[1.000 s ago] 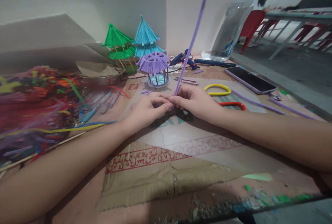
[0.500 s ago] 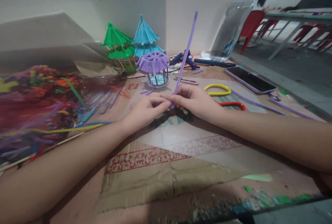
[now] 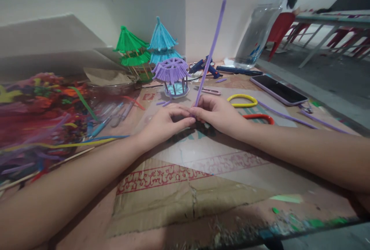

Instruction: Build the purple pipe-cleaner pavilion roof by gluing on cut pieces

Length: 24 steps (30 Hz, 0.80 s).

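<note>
A long purple pipe cleaner (image 3: 210, 55) rises slanting from between my fingertips. My right hand (image 3: 215, 113) pinches it near its lower end. The thumb and fingers of my left hand (image 3: 170, 122) close on the same lower end, mostly hidden by the fingers. Just behind my hands stands a small purple-roofed pavilion (image 3: 171, 74) on a pale blue base, with short purple pieces (image 3: 163, 103) lying in front of it. To the right of my right hand lie scissors with one yellow handle loop (image 3: 242, 100) and one red loop (image 3: 260, 116).
A green pavilion (image 3: 131, 45) and a blue one (image 3: 162, 39) stand behind. Near them lies a glue gun (image 3: 202, 66). On the right are a phone (image 3: 279, 89) and a clear bottle (image 3: 257, 30). Colourful pipe cleaners (image 3: 37, 111) pile up on the left. Cardboard (image 3: 162, 203) covers the tabletop.
The upright pipe cleaner stands a little higher, its tip moved up and slightly right. My hands have shifted slightly, and less of its lower end shows between the fingers.
</note>
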Tool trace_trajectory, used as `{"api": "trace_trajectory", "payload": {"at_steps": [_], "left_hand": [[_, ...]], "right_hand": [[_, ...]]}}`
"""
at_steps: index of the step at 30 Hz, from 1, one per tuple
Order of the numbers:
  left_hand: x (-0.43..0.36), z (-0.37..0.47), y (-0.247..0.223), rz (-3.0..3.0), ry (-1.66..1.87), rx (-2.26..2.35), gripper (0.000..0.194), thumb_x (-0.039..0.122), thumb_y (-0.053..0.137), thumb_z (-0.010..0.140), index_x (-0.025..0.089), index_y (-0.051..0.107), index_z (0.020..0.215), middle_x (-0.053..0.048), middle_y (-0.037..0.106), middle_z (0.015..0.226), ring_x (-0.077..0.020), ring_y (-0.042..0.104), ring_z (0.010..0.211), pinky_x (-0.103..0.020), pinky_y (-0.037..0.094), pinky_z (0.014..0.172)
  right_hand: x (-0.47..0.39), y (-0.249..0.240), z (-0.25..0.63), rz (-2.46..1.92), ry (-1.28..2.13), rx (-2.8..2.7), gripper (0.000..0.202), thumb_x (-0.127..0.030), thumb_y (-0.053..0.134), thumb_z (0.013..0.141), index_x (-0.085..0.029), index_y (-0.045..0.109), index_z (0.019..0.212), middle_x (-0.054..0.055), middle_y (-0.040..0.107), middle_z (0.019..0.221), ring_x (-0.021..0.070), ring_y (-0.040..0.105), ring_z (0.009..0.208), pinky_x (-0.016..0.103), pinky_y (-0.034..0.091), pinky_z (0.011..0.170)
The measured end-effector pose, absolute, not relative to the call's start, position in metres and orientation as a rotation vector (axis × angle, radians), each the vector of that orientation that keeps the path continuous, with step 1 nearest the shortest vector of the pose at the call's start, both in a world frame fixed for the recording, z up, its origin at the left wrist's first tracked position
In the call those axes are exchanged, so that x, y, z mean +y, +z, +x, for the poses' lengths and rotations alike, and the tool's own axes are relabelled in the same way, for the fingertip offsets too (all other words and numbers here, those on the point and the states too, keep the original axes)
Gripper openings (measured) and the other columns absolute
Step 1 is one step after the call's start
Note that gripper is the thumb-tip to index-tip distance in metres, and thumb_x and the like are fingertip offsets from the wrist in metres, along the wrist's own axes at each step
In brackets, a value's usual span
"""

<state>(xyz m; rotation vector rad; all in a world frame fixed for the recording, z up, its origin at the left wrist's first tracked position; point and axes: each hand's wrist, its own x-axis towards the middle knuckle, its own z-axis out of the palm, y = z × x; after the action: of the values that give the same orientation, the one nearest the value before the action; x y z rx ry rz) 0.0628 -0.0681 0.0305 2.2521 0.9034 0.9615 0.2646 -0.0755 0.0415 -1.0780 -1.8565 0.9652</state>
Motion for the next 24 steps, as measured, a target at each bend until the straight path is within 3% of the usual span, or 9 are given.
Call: {"api": "trace_trajectory", "payload": {"at_steps": [8, 24], "left_hand": [[-0.071, 0.065, 0.035, 2.21, 0.95, 0.918, 0.012, 0.026, 0.069, 0.09, 0.02, 0.078, 0.084, -0.003, 0.079, 0.096, -0.0189, 0.072, 0.092, -0.033, 0.055, 0.089], [-0.082, 0.06, 0.034, 2.669, 1.357, 0.711, 0.008, 0.029, 0.07, 0.094, 0.023, 0.076, 0.096, -0.005, 0.076, 0.102, -0.0205, 0.067, 0.102, -0.039, 0.049, 0.094]], "right_hand": [[-0.078, 0.046, 0.264, -1.099, 0.898, -1.879, 0.026, -0.04, 0.065, 0.087, -0.019, 0.059, 0.075, -0.001, 0.06, 0.067, 0.0132, 0.053, 0.062, 0.027, 0.04, 0.057], [-0.094, 0.05, 0.268, -0.842, 0.706, -1.946, 0.036, -0.05, 0.065, 0.092, -0.018, 0.065, 0.078, 0.002, 0.067, 0.074, 0.0147, 0.06, 0.07, 0.028, 0.047, 0.066]]}}
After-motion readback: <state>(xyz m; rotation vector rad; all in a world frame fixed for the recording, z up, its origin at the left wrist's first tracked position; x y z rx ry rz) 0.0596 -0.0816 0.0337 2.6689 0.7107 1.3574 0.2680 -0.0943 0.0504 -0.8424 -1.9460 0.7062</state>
